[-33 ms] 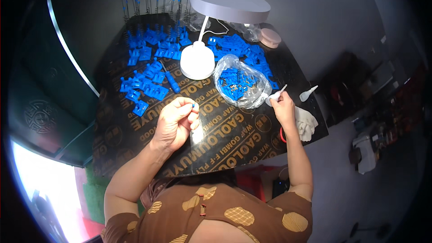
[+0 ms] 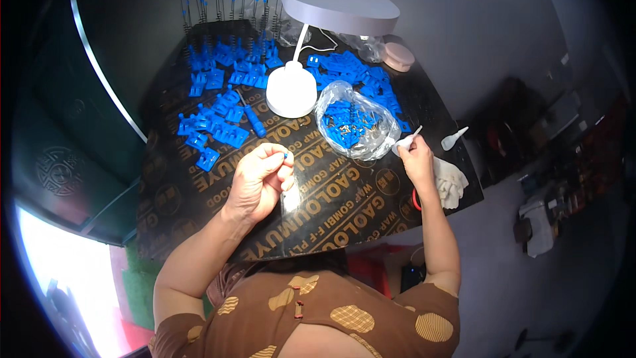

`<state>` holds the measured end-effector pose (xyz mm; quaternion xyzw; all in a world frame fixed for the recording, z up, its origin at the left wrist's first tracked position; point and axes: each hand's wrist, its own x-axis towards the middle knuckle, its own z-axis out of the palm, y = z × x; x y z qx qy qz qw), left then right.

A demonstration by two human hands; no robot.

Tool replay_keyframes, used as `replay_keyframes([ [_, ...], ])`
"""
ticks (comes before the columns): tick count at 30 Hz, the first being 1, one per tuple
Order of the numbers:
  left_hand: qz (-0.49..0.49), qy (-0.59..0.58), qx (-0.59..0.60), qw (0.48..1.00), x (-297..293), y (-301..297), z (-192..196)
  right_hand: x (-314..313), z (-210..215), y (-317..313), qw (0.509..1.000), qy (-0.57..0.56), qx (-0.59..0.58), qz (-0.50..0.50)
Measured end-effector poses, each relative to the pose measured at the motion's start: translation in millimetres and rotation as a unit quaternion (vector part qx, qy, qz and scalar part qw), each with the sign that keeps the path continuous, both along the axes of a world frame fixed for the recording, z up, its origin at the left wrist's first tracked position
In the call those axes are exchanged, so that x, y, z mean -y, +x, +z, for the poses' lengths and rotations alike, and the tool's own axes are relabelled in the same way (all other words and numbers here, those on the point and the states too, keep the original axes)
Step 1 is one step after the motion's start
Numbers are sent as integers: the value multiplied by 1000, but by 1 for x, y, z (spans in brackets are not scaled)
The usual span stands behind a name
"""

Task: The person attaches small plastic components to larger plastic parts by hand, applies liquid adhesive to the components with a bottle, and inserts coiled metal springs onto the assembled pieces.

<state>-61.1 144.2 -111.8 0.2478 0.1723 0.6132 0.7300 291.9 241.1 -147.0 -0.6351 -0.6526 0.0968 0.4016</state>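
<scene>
My left hand [image 2: 255,182] is raised over the near middle of the table, its thumb and forefinger pinching a small blue piece [image 2: 285,156]. Most of that piece is hidden by the fingers. At the right, my right hand [image 2: 419,162] grips a small white squeeze bottle [image 2: 404,144] with a thin nozzle, beside a clear plastic bag [image 2: 384,148]. Inside the open bag lie many small blue plastic parts [image 2: 344,122] with bits of metal among them. A second nozzle bottle [image 2: 452,140] lies farther right, apart from my hand.
A white lamp [image 2: 291,93] stands mid-table, its broad head overhanging the back. Blue plastic parts [image 2: 215,122] cover the left, some at the back carrying upright springs and rods [image 2: 232,6]. More blue parts [image 2: 371,76] pile behind the bag. A blue-handled screwdriver [image 2: 254,121], white glove [image 2: 450,182] and pink round box [image 2: 398,57] lie around.
</scene>
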Motion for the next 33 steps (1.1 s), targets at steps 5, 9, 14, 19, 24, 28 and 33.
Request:
replay_keyframes([
  [5, 7, -7, -10, 1000, 0, 0, -1, 4, 2, 1, 1000, -15, 11, 9],
  [9, 5, 0, 9, 1000, 0, -1, -1, 28, 24, -3, 995, -20, 98, -8],
  [14, 5, -13, 1, 1000, -2, 1, -4, 65, 72, -53, 997, 12, 72, 1],
  [19, 1, -9, -2, 1000, 0, 1, -2, 18, 60, -98, 985, -22, 80, 150],
  [24, 0, -2, 8, 1000, -4, 0, -5, -40, 29, -112, 967, -140, 205, 51],
  [28, -1, -11, 14, 1000, 0, -1, -5, -44, 32, -125, 961, -167, 217, 30],
  [33, -6, -9, 14, 1000, 2, 1, -3, -52, 27, -110, 970, -173, 164, 50],
])
